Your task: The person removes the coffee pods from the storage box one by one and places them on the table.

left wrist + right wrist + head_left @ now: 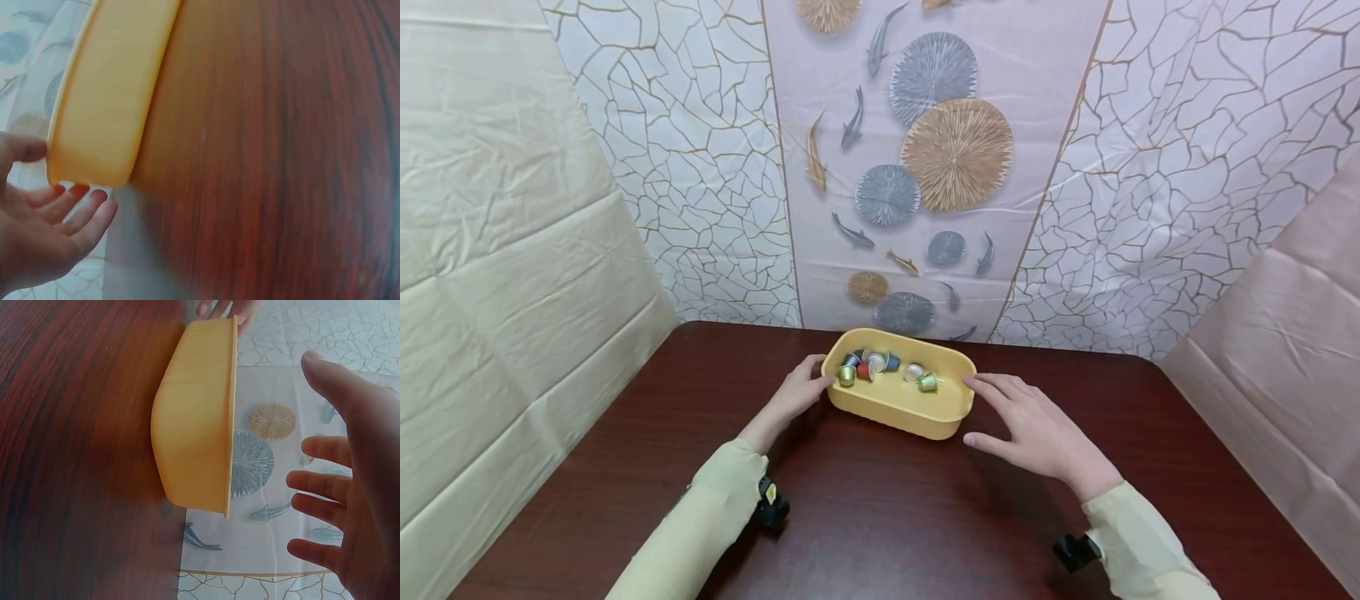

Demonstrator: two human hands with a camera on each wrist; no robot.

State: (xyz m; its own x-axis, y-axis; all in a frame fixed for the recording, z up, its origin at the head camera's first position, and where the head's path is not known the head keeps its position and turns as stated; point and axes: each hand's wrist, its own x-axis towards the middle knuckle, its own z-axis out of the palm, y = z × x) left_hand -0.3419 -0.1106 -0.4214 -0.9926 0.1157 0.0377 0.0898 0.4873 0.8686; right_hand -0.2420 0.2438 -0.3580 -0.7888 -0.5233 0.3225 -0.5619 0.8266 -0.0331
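Observation:
A shallow yellow plastic bin with rounded corners sits on the table. Inside are several coffee capsules; a red capsule and an olive-green capsule lie in the cluster at its left end, and a light green capsule is farther right. My left hand holds the bin's left end, thumb at the rim and fingers against the outer wall, as the left wrist view shows. My right hand hovers by the right end with fingers spread; in the right wrist view its fingers are apart from the bin.
The dark reddish-brown wooden table has rounded back corners. Behind it hangs a patterned cloth with fish and round motifs. Pale cloth walls stand on both sides. A small black camera is strapped at each wrist.

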